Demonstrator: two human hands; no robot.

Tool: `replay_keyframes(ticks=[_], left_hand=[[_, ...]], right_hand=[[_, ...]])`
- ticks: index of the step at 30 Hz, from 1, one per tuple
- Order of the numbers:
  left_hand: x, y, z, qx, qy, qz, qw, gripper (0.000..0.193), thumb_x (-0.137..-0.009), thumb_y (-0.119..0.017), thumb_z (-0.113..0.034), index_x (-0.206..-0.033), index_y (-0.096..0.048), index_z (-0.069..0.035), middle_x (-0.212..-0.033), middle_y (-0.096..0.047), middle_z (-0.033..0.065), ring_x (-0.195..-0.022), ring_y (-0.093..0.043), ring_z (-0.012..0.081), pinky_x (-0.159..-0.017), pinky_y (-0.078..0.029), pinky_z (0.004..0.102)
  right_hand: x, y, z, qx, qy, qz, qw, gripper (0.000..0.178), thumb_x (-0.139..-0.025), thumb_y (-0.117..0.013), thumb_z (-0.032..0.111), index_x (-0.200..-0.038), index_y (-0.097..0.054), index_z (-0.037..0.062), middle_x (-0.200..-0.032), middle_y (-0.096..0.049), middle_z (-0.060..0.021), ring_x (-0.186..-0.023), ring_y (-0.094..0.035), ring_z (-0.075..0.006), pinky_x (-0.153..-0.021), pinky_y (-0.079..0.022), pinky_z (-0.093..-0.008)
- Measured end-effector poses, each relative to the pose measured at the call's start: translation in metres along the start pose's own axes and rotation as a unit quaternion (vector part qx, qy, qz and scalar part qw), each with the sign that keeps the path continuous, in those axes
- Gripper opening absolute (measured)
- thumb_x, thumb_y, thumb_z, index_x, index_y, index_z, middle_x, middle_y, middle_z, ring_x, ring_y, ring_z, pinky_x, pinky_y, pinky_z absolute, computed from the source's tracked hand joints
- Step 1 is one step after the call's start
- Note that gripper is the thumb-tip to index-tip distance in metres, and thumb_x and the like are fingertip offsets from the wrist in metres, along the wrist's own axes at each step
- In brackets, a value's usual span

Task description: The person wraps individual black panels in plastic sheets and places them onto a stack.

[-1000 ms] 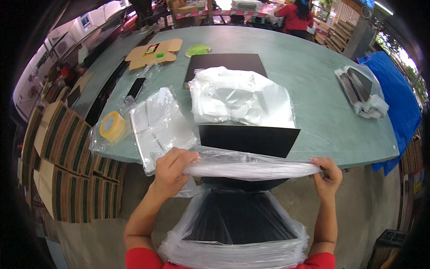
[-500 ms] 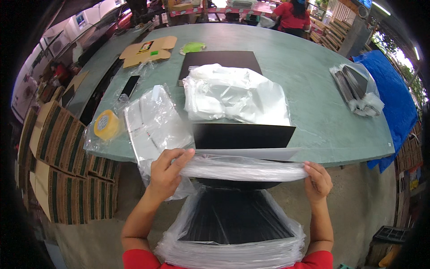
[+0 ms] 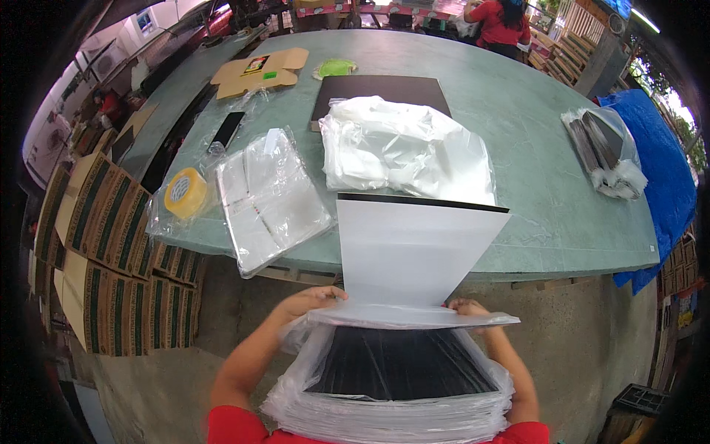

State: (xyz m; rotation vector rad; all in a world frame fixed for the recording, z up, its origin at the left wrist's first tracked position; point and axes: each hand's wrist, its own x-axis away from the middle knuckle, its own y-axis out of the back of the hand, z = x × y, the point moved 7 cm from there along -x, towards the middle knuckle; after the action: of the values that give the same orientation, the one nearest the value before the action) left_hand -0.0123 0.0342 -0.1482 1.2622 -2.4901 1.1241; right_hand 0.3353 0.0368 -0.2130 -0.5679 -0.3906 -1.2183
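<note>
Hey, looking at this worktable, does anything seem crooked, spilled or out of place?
One small thing: the clear plastic packet lies askew on the green table, with its near corner jutting past the edge, so it looks carelessly placed. I see no spill.

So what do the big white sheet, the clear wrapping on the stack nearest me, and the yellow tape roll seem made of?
White sheet: probably paper or card, given its smooth, matte face and straight edges; thin plastic is possible.
Clear wrapping: likely thin plastic film; it's see-through, wrinkled and shiny.
Tape roll: likely plastic tape, its glossy yellow side catching light.
</note>
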Motion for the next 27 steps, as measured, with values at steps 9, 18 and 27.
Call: replay_keyframes(ticks=[9,18,27], left_hand=[[-0.038,0.097,0.062,-0.513,0.047,-0.220,0.829,0.025,-0.072,-0.060,-0.025,-0.086,-0.059,-0.003,-0.080,-0.061,0.0131,-0.078,-0.057,0.0291,-0.069,-0.044,0.0344],[0.044,-0.187,-0.088,-0.417,-0.083,0.367,0.827,0.034,-0.080,-0.054,-0.029,-0.105,-0.051,-0.007,-0.095,-0.056,0.0139,-0.084,-0.054,0.0228,-0.070,-0.042,0.0325],[-0.067,-0.046,-0.014,-0.601,-0.056,-0.080,0.793,0.028,-0.079,-0.053,-0.031,-0.087,-0.053,-0.004,-0.082,-0.056,0.0177,-0.075,-0.055,0.0302,-0.063,-0.042,0.0370]], right_hand=[[-0.025,0.011,-0.025,0.415,0.014,-0.187,0.890,0.028,-0.068,-0.057,0.020,-0.084,-0.061,-0.0026,-0.081,-0.060,-0.0178,-0.075,-0.058,-0.0309,-0.068,-0.045,-0.0354],[0.141,-0.168,0.153,0.239,0.174,0.537,0.790,0.052,-0.085,-0.040,0.041,-0.111,-0.047,-0.0025,-0.119,-0.042,-0.0196,-0.114,-0.036,-0.0302,-0.096,-0.024,-0.0392],[0.010,-0.115,0.055,0.577,-0.088,0.245,0.774,0.062,-0.083,-0.036,0.050,-0.122,-0.037,0.0012,-0.124,-0.037,-0.0189,-0.117,-0.034,-0.0289,-0.095,-0.026,-0.0356]])
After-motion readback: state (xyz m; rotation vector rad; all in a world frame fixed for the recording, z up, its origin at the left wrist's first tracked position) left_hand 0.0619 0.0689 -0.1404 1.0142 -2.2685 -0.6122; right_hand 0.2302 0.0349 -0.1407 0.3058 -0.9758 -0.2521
